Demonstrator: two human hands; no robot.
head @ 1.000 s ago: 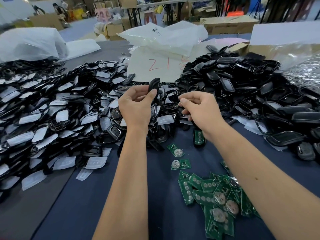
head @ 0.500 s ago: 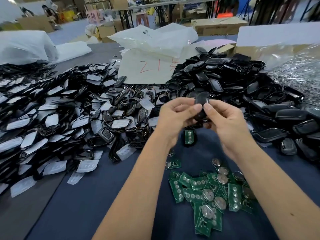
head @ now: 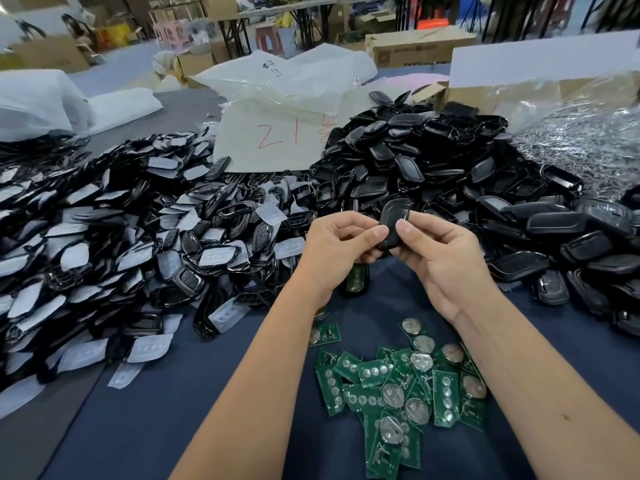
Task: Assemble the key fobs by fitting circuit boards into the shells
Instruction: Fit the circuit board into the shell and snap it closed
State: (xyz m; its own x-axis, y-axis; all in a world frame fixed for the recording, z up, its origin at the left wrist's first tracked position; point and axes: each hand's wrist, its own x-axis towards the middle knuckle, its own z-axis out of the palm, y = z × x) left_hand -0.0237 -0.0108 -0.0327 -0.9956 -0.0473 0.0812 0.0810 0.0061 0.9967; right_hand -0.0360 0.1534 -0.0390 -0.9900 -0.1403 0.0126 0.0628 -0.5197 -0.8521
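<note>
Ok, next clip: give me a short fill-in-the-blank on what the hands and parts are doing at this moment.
1. Both hands, left hand and right hand, hold one ____ key fob shell above the table.
2. The loose circuit boards lying near the forearms are ____ in colour.
3. The red digits written on the white bag read ____.
4. The cloth under the boards is dark ____.

Missing words: black; green; 21; blue

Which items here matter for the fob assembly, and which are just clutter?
Job:
- black shell, pinched by left hand and right hand
- green circuit boards
- shell piles: left, right
- shell with board fitted

Lying about:
- paper marked in red
- plastic bags
- cardboard boxes
</note>
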